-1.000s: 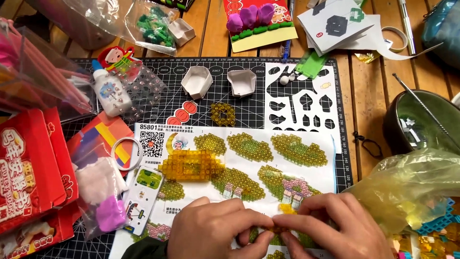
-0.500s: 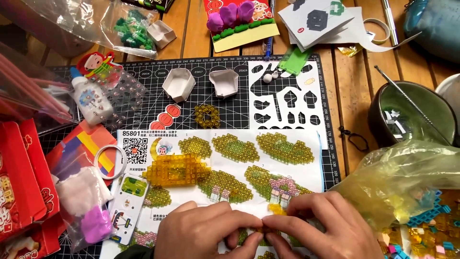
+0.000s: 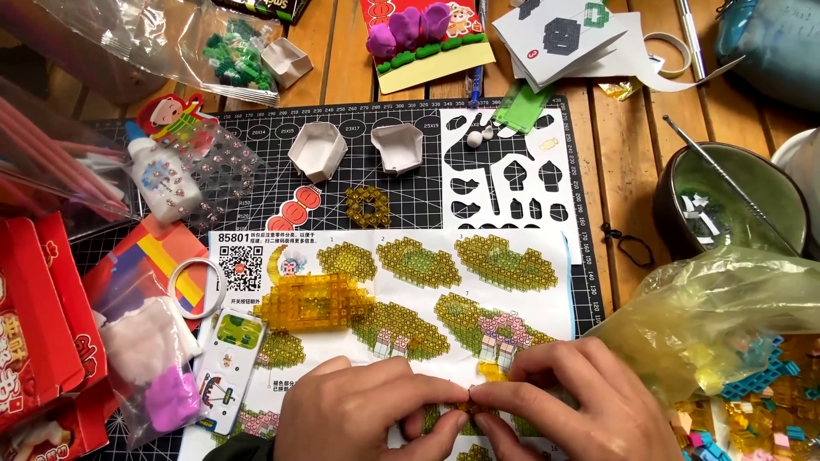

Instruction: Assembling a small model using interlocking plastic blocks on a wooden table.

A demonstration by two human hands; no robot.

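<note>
Both of my hands meet at the bottom of the view, over a printed instruction sheet (image 3: 478, 265). My left hand (image 3: 363, 414) and my right hand (image 3: 568, 401) press their fingertips together on a small yellow block piece (image 3: 490, 372), which is mostly hidden by the fingers. A larger build of translucent yellow blocks (image 3: 316, 303) lies on the sheet just above my left hand. A small yellow block ring (image 3: 367, 206) sits on the black cutting mat (image 3: 265, 137) further up.
Two white paper trays (image 3: 318, 152) stand on the mat beside a white sheet with black cut-outs (image 3: 504, 175). At the right are a green bowl (image 3: 683, 183) holding a metal tool and a yellow plastic bag (image 3: 717, 316) over loose blocks. Red boxes (image 3: 34, 316) and a glue bottle (image 3: 158, 175) are on the left.
The view has drifted a little, so the table's things sit slightly further left. My hands stay fingertip to fingertip in the same spot.
</note>
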